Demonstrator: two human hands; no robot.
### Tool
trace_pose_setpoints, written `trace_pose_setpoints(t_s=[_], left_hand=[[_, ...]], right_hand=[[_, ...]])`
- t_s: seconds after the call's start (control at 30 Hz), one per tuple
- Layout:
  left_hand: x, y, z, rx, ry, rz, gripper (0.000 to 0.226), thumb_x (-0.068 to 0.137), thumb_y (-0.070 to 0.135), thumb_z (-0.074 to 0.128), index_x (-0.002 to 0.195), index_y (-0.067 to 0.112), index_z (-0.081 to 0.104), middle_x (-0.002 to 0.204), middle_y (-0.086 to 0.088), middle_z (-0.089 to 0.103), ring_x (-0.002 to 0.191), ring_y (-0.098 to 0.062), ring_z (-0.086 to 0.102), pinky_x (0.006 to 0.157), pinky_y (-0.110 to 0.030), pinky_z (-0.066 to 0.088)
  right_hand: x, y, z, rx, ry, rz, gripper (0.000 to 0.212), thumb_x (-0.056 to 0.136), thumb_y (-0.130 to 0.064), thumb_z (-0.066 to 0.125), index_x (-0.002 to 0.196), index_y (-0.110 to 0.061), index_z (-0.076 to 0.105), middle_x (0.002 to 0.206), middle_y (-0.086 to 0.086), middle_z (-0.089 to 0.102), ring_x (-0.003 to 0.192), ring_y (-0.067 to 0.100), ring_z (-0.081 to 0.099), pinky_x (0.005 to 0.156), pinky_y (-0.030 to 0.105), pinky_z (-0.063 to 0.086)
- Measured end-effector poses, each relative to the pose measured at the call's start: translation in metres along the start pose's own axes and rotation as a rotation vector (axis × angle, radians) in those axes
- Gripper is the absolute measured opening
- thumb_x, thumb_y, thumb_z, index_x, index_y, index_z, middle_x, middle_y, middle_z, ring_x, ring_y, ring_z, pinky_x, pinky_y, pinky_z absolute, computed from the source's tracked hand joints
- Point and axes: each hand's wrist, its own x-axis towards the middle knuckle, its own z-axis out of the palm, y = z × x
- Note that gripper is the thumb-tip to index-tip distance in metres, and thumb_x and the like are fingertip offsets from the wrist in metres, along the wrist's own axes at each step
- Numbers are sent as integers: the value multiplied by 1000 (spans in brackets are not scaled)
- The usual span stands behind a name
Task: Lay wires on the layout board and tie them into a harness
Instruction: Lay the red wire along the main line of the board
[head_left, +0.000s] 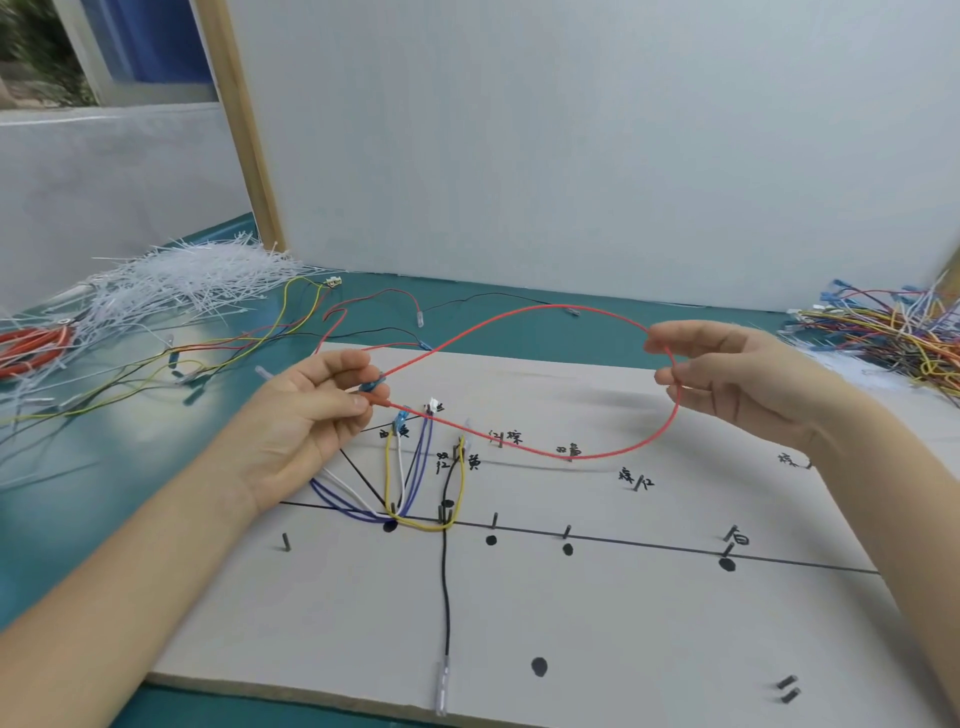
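Nearest me, layout board (597, 623) lies flat on the green table (62, 519), its front edge toward my body. Black guide lines, dots and short pegs mark the routes; handwritten labels sit beside the pegs, presumably naming wire colours.

Black wire (445, 582) already runs down the board toward me, ending in a clear sleeve near the front edge. Yellow wire (415, 526) loops round the pegs at the main line, with purple wires (337, 506) and a white wire (337, 480) fanning off to the left. So several runs are laid; no ties on them that I can see.

My left hand (306, 415) is held above the board's upper left; fingers (343, 364) clamped on the red wire (623, 453) near its blue-sleeved terminal. My right hand (727, 379) is up over the right half, thumb and forefinger closed on the same wire. Between them it sags in a wide open loop, lifted clear of the pegs. I judge I'm spreading it to find its length and untwist it before seating it.

The wire is thin, limp, bright red, smooth-jacketed; it crosses itself once near my left hand.

Farther back: loose wires (260, 338) trail on the table, a heap of white cable ties (182, 280) at far left, a bundle of mixed coloured wires (883, 338) at far right, a white partition behind.
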Motion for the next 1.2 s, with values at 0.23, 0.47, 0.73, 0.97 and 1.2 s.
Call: trace_pose_setpoints(t_s=[0.23, 0.47, 0.73, 0.97, 1.2], left_hand=[[-5, -2, 7, 95, -20, 47, 35, 80, -23, 41, 84, 8, 57, 66, 2, 68, 67, -10, 69, 61, -15, 54], [-16, 1, 17, 138, -202, 117, 27, 63, -7, 54, 73, 14, 67, 70, 1, 67, 71, -12, 69, 71, -18, 55], [-11, 34, -16, 527, -157, 148, 16, 65, 9, 73, 77, 20, 73, 70, 2, 65, 64, -12, 63, 62, -21, 52], [-5, 53, -71, 1160, -269, -76, 21, 80, 6, 71, 76, 27, 72, 52, 6, 45, 49, -5, 49, 52, -14, 43], [2, 55, -102, 1200, -281, -267, 33, 78, -7, 67, 74, 26, 74, 67, -2, 71, 60, -9, 66, 55, -15, 50]], right_hand=[[-12, 0, 39, -872, 162, -95, 48, 90, -33, 58, 135, -37, 40, 150, 0, 29, 132, 17, 35, 107, 38, 33], [-25, 26, 141, -1638, -130, -635, 91, 82, -55, 54, 145, -39, -10, 156, -4, 8, 143, 14, -13, 110, 53, -14], [-15, 18, 173, -1515, -139, -758, 40, 89, -7, 53, 124, -27, 53, 95, -1, 58, 70, 30, 57, 53, 32, 40], [-19, 32, 214, -1540, -319, -701, 26, 90, -7, 51, 112, -21, 58, 104, -2, 55, 83, 27, 58, 59, 31, 46], [-26, 41, 224, -1518, -377, -648, 23, 91, -6, 52, 107, -19, 60, 100, 0, 56, 86, 26, 60, 59, 32, 51]])
